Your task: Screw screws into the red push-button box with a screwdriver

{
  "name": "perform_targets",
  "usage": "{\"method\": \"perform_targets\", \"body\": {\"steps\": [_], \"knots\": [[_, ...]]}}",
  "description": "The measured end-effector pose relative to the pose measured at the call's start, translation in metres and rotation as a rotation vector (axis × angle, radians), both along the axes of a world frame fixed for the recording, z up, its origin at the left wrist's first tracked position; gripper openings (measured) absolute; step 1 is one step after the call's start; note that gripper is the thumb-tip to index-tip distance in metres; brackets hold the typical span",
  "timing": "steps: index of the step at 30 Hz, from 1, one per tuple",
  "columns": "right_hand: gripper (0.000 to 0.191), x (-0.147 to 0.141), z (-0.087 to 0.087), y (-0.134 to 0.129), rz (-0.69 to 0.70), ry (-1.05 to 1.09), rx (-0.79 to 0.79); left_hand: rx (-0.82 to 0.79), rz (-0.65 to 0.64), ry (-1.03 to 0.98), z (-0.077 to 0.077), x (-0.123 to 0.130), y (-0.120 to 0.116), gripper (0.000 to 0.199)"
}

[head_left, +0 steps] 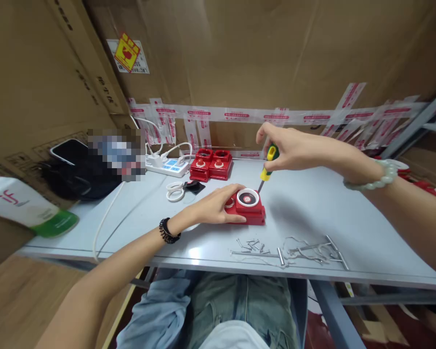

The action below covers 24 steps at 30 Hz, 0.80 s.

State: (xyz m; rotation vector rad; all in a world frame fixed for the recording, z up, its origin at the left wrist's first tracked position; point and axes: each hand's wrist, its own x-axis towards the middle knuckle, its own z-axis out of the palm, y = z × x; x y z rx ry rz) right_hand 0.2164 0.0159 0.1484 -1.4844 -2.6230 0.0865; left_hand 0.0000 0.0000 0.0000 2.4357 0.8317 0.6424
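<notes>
A red box-shaped device with a round white-rimmed black disc on top lies on the table. My left hand grips it from the left side, thumb in front and fingers behind. In my right hand is a screwdriver with a yellow and green handle, its shaft slanting down to the device's back right corner. Whether the tip sits in a screw cannot be made out. Several loose screws lie near the table's front edge, beside metal T-shaped rods tangled with thin white cord.
Two similar red devices stand at the back, next to a white power strip with plugged-in cables. White-handled scissors lie left of centre. A white and green tube is at far left. Cardboard walls the back; more red parts are at right.
</notes>
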Motion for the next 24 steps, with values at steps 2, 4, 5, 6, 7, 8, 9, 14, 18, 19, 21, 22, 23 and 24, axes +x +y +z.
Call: {"method": "perform_targets", "body": {"steps": [2, 4, 5, 6, 7, 8, 9, 14, 18, 19, 21, 22, 23, 24], "knots": [[0.048, 0.0, 0.001, 0.0, 0.04, -0.023, -0.028, -0.003, -0.004, -0.006, 0.0, 0.0, 0.0, 0.066], [0.039, -0.001, 0.001, 0.0, 0.029, -0.05, 0.007, -0.002, -0.006, -0.012, 0.0, 0.0, 0.0, 0.067], [0.033, -0.001, 0.0, 0.001, 0.012, -0.048, 0.036, -0.002, -0.005, -0.012, -0.001, 0.0, 0.0, 0.067], [0.028, 0.0, -0.001, 0.001, -0.001, -0.032, 0.062, -0.001, -0.004, -0.013, -0.001, 0.0, 0.0, 0.067], [0.023, 0.0, -0.001, 0.002, -0.007, -0.012, 0.079, 0.0, -0.004, -0.014, -0.001, 0.0, 0.001, 0.067], [0.021, 0.001, -0.002, 0.003, -0.004, 0.008, 0.078, 0.0, -0.004, -0.015, -0.001, 0.0, 0.001, 0.067], [0.022, 0.001, -0.002, 0.003, 0.009, 0.027, 0.066, -0.002, -0.005, -0.014, -0.001, 0.0, 0.001, 0.067], [0.027, 0.004, -0.005, 0.005, 0.053, 0.022, 0.051, -0.017, -0.006, -0.016, -0.001, 0.0, 0.0, 0.067], [0.029, 0.004, -0.008, 0.006, -0.021, 0.077, 0.104, -0.013, -0.002, -0.018, -0.001, 0.0, 0.001, 0.066], [0.035, 0.004, -0.008, 0.006, -0.014, 0.109, 0.076, -0.014, -0.003, -0.018, -0.001, 0.0, 0.0, 0.066], [0.047, 0.004, -0.009, 0.005, 0.01, 0.149, 0.014, -0.014, -0.006, -0.016, -0.001, 0.0, 0.0, 0.067], [0.048, 0.004, -0.009, 0.005, 0.009, 0.149, 0.01, -0.011, -0.007, -0.015, -0.001, 0.0, 0.0, 0.067], [0.047, 0.004, -0.01, 0.005, -0.009, 0.135, 0.03, -0.007, -0.008, -0.013, -0.001, 0.0, 0.0, 0.067], [0.045, 0.004, -0.01, 0.004, -0.037, 0.115, 0.06, -0.004, -0.008, -0.012, -0.001, 0.0, 0.0, 0.067]]}}
